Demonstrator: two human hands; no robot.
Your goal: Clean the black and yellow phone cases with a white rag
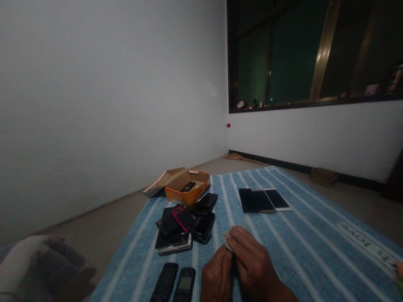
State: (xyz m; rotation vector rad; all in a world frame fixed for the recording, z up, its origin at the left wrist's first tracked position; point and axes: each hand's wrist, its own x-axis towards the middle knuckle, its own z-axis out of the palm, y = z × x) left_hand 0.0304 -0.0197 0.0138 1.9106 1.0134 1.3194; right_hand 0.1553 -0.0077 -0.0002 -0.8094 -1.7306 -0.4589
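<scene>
My left hand [217, 274] and my right hand [252, 260] are together low in the middle of the view, over a blue striped cloth [308, 247]. Both have their fingers curled. A small pale piece [227, 239] sticks out from the right hand's fingertips; I cannot make out what it is. Just left of the hands lies a heap of phones [185, 226], one with a pink case [182, 218]. Two dark keypad phones [174, 285] lie side by side at the near edge.
Three flat phones [263, 200] lie in a row further back on the cloth. An orange box [188, 191] holding a small phone sits at the cloth's far left corner, its lid beside it. White walls, a dark window, a cardboard box [323, 176] by the far wall.
</scene>
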